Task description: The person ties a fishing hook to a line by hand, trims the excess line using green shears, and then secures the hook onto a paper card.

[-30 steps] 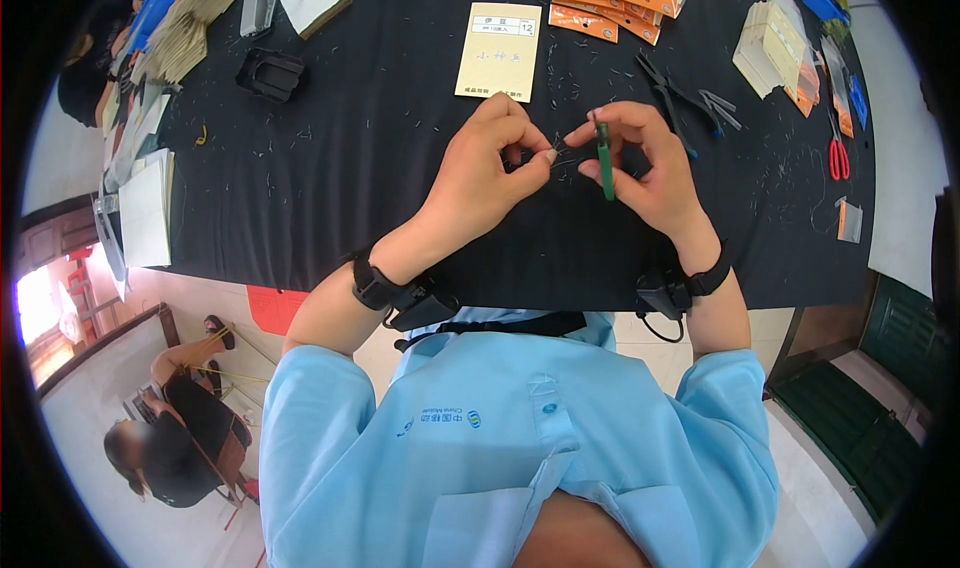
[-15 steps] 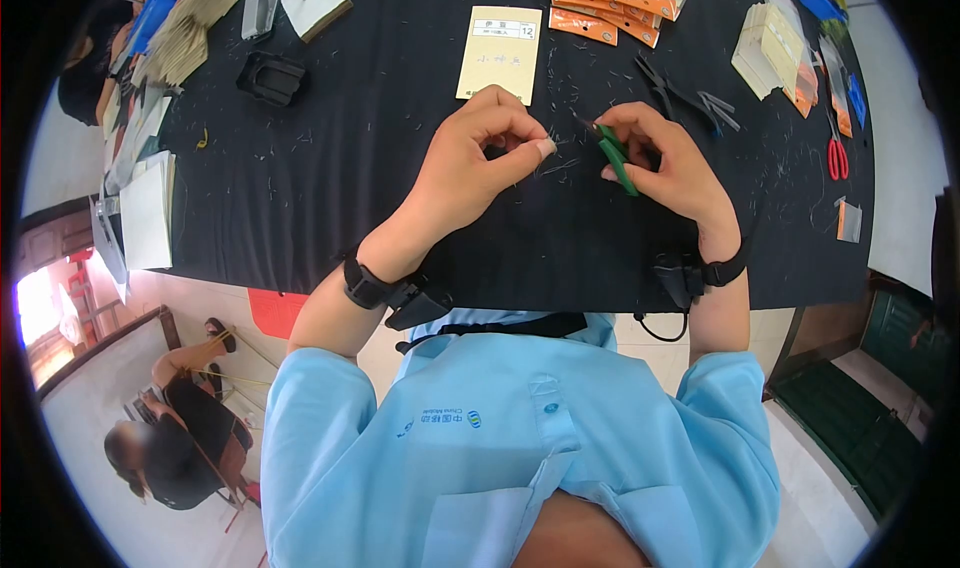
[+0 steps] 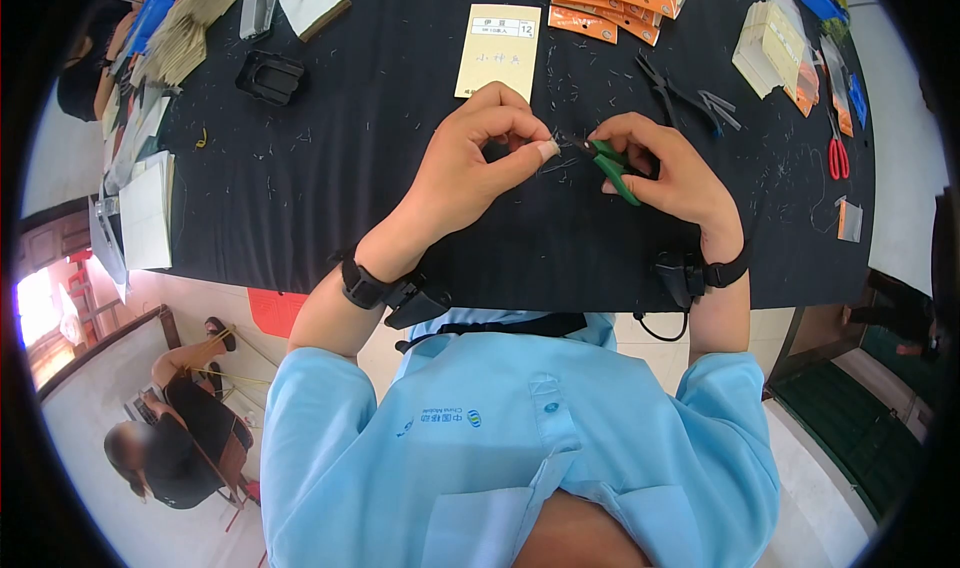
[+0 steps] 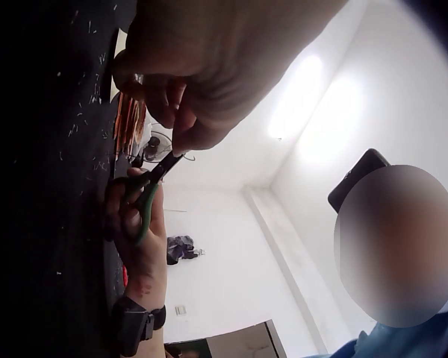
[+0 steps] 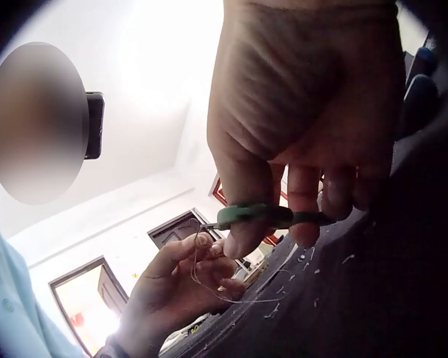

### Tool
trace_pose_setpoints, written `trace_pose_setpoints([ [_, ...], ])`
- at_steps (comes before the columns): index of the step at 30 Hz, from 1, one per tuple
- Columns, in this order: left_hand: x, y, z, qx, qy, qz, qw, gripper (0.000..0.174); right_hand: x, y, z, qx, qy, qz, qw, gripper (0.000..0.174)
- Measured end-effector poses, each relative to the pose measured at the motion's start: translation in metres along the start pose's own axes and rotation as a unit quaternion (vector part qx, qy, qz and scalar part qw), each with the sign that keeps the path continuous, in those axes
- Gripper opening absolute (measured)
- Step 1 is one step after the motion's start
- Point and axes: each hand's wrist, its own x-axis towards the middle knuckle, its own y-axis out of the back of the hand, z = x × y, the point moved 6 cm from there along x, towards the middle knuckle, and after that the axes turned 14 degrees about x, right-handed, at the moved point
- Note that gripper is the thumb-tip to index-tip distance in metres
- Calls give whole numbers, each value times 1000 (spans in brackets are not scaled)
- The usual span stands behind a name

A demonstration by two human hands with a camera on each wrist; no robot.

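My left hand (image 3: 475, 158) pinches the end of a thin clear line (image 5: 196, 272) between thumb and forefinger; the fingertips hide whatever else is there. A loop of the line hangs below those fingertips in the right wrist view. My right hand (image 3: 675, 173) holds small scissors with green handles (image 3: 613, 171), thumb and fingers through the loops. Their dark blades (image 4: 163, 167) point left, tips right at the left fingertips. Just beyond the left hand lies a cream printed card (image 3: 500, 53) on the black cloth.
Orange-topped packets (image 3: 625, 3) lie at the back. Black pliers (image 3: 675, 93) rest beyond the right hand, with red-handled scissors (image 3: 838, 158) and a card stack (image 3: 765, 53) farther right. A black plastic tray (image 3: 270, 78) sits at left. Clippings of line dot the cloth.
My right hand first drew away to the right and turned the scissors from upright to slanting, then brought their blades to the left fingertips. The left hand shifted slightly left and keeps its pinch.
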Motion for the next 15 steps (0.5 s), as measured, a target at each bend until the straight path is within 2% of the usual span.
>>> trace_pose_setpoints([
  [15, 0, -3, -2, -15, 1, -23, 1000, 8, -1, -2, 0, -11, 5, -5, 1000, 43],
])
